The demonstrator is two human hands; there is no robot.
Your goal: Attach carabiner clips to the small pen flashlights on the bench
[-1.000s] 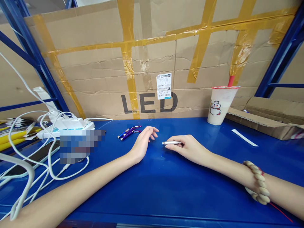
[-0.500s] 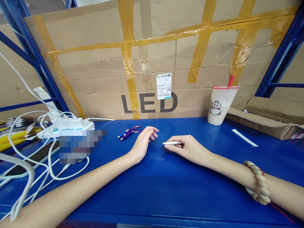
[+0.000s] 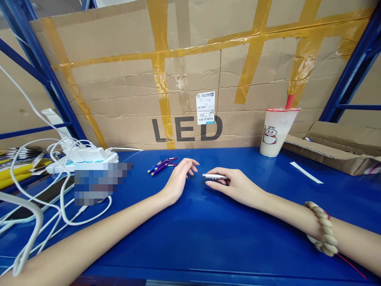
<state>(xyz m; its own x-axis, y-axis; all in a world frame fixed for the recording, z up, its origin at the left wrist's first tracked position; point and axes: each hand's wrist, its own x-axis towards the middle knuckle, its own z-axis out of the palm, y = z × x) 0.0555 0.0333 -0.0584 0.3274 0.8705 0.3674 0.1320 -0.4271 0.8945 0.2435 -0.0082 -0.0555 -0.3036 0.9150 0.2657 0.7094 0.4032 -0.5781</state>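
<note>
In the head view, my right hand (image 3: 235, 182) holds a slim silver pen light (image 3: 213, 176), its tip pointing left toward my other hand. The thumb lies below the pen light with a gap, while the index finger runs along its top; the rear end is hidden in the fingers. My left hand (image 3: 180, 178) rests on its side on the blue table (image 3: 190, 246), fingers loosely stretched and holding nothing. Just left of it lie a blue pen light (image 3: 156, 167) and a purple pen light (image 3: 160, 168), side by side, with small clips at their far ends.
A milky drink cup (image 3: 278, 133) with a red straw stands at back right, near a white strip (image 3: 306, 173) and an open cardboard box (image 3: 336, 153). On the left are a power strip (image 3: 89, 157), tangled white cables and a phone (image 3: 44, 198). A large carton (image 3: 125, 91) forms the back.
The silver pen light's front end has tilted up slightly, and my right thumb has come away from it. My left hand has stayed where it was.
</note>
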